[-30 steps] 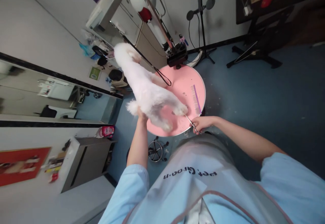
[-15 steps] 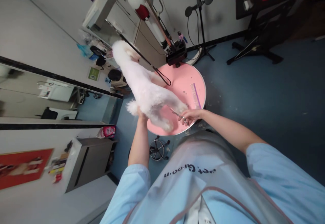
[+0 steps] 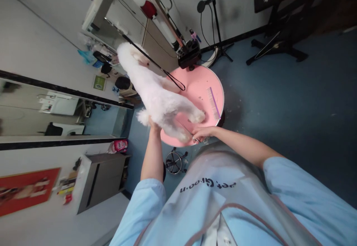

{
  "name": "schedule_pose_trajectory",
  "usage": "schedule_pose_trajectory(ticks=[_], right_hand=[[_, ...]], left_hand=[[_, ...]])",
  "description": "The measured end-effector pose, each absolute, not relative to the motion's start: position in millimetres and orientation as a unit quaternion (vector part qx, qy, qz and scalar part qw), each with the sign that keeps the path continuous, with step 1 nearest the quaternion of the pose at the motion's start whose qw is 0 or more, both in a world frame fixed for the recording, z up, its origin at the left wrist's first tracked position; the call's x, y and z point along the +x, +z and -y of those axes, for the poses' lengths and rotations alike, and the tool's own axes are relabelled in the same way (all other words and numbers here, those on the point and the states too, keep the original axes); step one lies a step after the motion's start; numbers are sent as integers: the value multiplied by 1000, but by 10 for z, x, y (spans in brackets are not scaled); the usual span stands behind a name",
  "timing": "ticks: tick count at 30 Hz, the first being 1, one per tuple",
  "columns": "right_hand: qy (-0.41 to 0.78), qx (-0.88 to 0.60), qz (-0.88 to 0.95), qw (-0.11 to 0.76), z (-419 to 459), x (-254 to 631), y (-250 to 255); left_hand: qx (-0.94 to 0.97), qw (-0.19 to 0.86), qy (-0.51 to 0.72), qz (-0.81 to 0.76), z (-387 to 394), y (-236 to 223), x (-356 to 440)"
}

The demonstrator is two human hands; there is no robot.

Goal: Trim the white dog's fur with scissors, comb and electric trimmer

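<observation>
A white fluffy dog (image 3: 156, 93) stands on a round pink grooming table (image 3: 189, 78), its rear towards me. My left hand (image 3: 154, 124) holds the dog's hindquarters just below the tail (image 3: 143, 117); fur partly hides its fingers. In my right hand (image 3: 202, 132) is a pair of scissors (image 3: 195, 139), fingers closed round the handles. The thin blades point up and left between the hind legs, close to the nearer leg (image 3: 175, 131). A purple-backed comb (image 3: 214, 103) lies on the table's right side.
A black loop leash (image 3: 156, 63) runs down beside the dog from a metal arm. At the table's far edge sits a black tool holder (image 3: 189, 54). A wheeled stool base (image 3: 173, 162) is below, a stand (image 3: 216, 19) behind, and a grey cabinet (image 3: 103, 179) at left.
My right hand and the scissors have moved left, from beside the farther hind leg to the nearer one. My left hand stays on the dog. The view has shifted slightly.
</observation>
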State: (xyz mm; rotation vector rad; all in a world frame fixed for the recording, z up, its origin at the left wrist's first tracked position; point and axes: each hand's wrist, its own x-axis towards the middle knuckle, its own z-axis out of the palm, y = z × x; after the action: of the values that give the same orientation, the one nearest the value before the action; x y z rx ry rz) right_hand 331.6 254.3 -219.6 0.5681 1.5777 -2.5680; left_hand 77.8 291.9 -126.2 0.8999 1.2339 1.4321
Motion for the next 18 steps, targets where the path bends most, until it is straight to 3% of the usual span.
schedule_pose_trajectory(ticks=[6, 18], right_hand=[[-875, 171, -451, 43, -2691, 3119, -2129], [-822, 180, -530, 100, -2788, 3122, -2460]], left_hand=[[343, 504, 615, -501, -2896, -1211, 845], [342, 452, 619, -543, -2889, -1283, 785]])
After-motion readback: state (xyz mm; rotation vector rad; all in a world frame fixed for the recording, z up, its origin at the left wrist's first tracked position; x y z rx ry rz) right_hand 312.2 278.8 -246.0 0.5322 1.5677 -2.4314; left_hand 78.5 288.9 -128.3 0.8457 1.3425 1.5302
